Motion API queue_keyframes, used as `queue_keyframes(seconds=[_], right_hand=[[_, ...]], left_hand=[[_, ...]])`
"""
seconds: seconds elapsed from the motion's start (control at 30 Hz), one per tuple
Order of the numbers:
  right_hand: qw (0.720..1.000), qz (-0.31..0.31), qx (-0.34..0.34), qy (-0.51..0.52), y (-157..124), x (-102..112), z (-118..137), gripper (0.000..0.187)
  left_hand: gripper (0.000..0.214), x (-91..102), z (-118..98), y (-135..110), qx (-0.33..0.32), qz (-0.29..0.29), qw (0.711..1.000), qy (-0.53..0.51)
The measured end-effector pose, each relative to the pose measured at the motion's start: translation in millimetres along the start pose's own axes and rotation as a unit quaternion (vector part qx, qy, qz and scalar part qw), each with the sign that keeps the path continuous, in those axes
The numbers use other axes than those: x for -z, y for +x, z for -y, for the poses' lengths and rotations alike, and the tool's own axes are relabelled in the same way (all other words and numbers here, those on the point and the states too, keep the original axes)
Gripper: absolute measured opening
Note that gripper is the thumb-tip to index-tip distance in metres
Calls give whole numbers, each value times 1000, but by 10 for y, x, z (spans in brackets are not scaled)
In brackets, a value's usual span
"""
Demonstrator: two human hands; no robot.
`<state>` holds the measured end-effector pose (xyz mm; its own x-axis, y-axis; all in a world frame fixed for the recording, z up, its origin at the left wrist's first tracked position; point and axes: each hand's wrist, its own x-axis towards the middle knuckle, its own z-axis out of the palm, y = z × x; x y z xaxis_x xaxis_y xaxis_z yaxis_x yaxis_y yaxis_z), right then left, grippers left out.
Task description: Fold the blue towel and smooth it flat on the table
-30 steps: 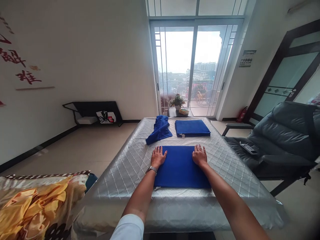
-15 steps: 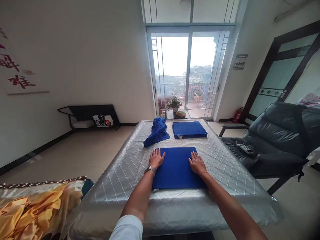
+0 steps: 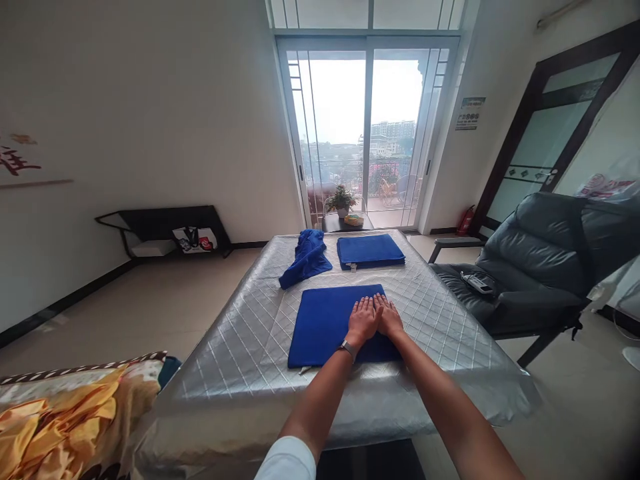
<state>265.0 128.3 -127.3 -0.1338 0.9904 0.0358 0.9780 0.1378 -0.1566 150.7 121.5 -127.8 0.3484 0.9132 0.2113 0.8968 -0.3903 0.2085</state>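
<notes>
A folded blue towel (image 3: 320, 323) lies flat in the middle of a table covered in silver quilted cloth (image 3: 240, 347). My left hand (image 3: 363, 320) rests flat on the towel's right part, fingers stretched out, a watch on its wrist. My right hand (image 3: 389, 315) lies flat right beside it, touching it, near the towel's right edge. Neither hand holds anything. Farther back on the table sit a second neatly folded blue towel (image 3: 370, 251) and a crumpled blue towel (image 3: 306, 257).
A dark leather recliner (image 3: 540, 267) with a remote on its seat stands right of the table. A patterned yellow blanket (image 3: 65, 420) lies at the lower left. Behind the table are a potted plant (image 3: 341, 201), glass balcony doors and a low black shelf (image 3: 160, 230).
My left hand slid from the towel's left edge across to the right, ending beside my right hand. The right hand stayed near the right edge. The view shifted left.
</notes>
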Motion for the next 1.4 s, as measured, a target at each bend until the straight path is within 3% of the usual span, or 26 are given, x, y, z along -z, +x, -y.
queue_keyframes(seconds=[0.13, 0.4, 0.53, 0.67, 0.77, 0.9, 1.07, 1.17, 1.33, 1.4], right_hand=[[1000, -9, -20, 15, 5, 28, 40, 62], [999, -4, -30, 45, -16, 83, 74, 63], [999, -16, -31, 35, -52, 161, 118, 62], [998, -69, -4, 4, -234, 227, 206, 59], [997, -74, 23, -4, -502, 180, 222, 59], [1000, -25, -7, 3, -804, 48, 139, 62], [1000, -4, -8, 8, -871, 15, 93, 62], [1000, -2, -9, 13, -855, 27, 110, 63], [1000, -1, -7, 15, -858, 4, 85, 63], [1000, 1, 1, 9, -861, -12, 60, 61]], left_hand=[[74, 92, 265, -158, 36, 18, 999, 11], [79, 383, 1429, -781, 176, 20, 980, 93], [81, 460, 1594, -995, 193, 26, 976, 93], [80, 502, 1532, -1012, 199, 18, 976, 85], [82, 513, 1495, -1003, 200, 16, 976, 82], [81, 522, 1487, -1023, 197, 13, 976, 89], [79, 583, 1416, -1061, 209, 0, 971, 118], [78, 596, 1143, -1029, 165, -23, 979, 121], [71, 421, 272, -828, -33, -5, 999, 42], [68, 313, -26, -745, -71, 3, 997, 14]])
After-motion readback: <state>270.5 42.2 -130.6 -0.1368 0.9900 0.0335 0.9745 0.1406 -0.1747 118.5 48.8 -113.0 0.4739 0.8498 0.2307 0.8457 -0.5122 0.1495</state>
